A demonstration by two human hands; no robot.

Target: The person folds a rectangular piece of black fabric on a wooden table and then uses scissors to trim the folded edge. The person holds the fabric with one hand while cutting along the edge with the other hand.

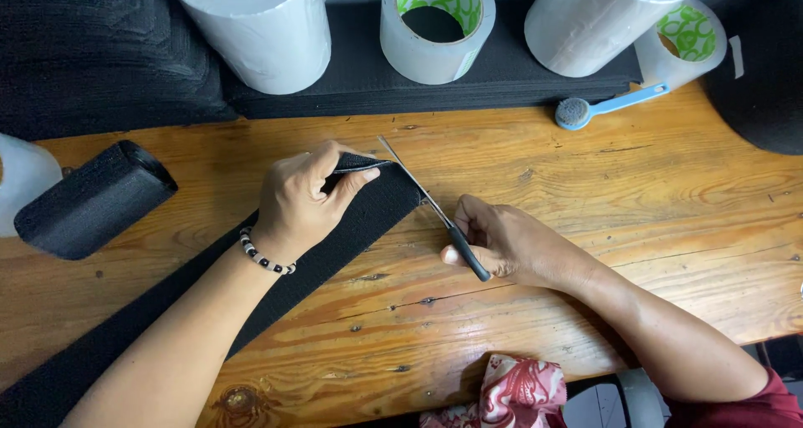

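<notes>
A long black fabric strip point(351, 235) runs diagonally across the wooden table point(636, 210) from the lower left to the middle. My left hand point(305, 198) pinches the strip's far end and lifts its edge. A beaded bracelet sits on that wrist. My right hand point(502, 244) grips the black handles of a pair of scissors point(431, 202). The blades point up and left, and they meet the strip's end right beside my left thumb.
A black fabric roll point(92, 198) lies at the left. Behind stand two large white rolls point(259, 26) point(594, 18), two tape rolls point(437, 22) point(682, 43), stacked black material point(502, 81) and a blue-handled brush point(602, 108). Red patterned cloth point(519, 394) hangs at the near edge.
</notes>
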